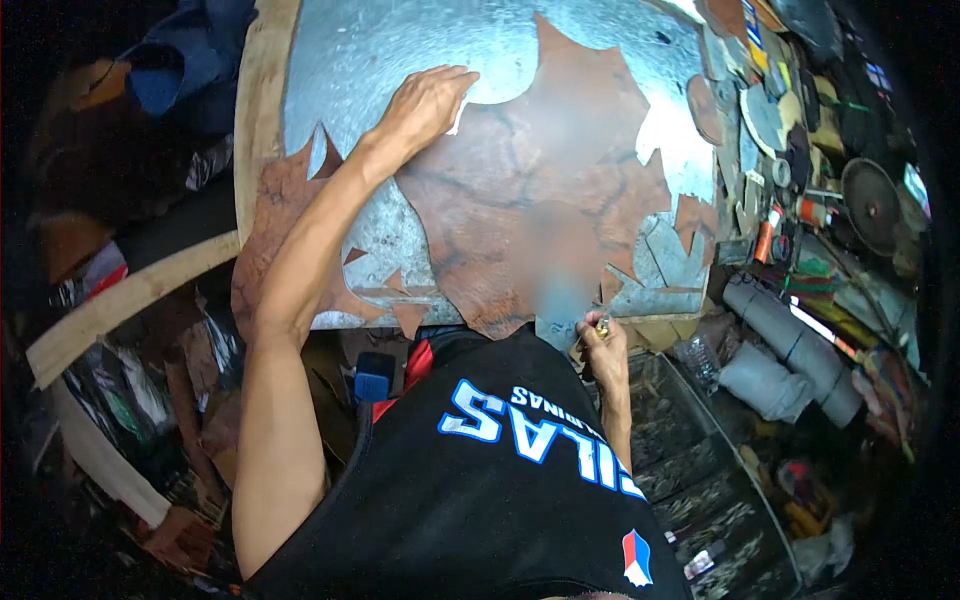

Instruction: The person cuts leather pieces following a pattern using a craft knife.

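A large brown piece of leather [480,200] with ragged, cut-out edges and dark streaks lies over a metal-topped table [350,60]. At its upper left edge my left hand [425,105] rests with the fingers stretched out and close together. A small white patch shows beside its palm. My right hand [605,350] is closed at the table's near edge, close to my body. Something small and brass-coloured [601,327] shows at its fingers; I cannot tell what it is. Another brown leather piece [270,230] lies under my left forearm. Two areas over the large leather are blurred.
Small leather scraps [409,318] lie along the table's near edge. A wooden strip [262,110] borders its left side. To the right are many sole-shaped pieces [762,118], an orange tube [768,235] and grey rolls [790,335]. A wooden bar [130,300] juts out at left.
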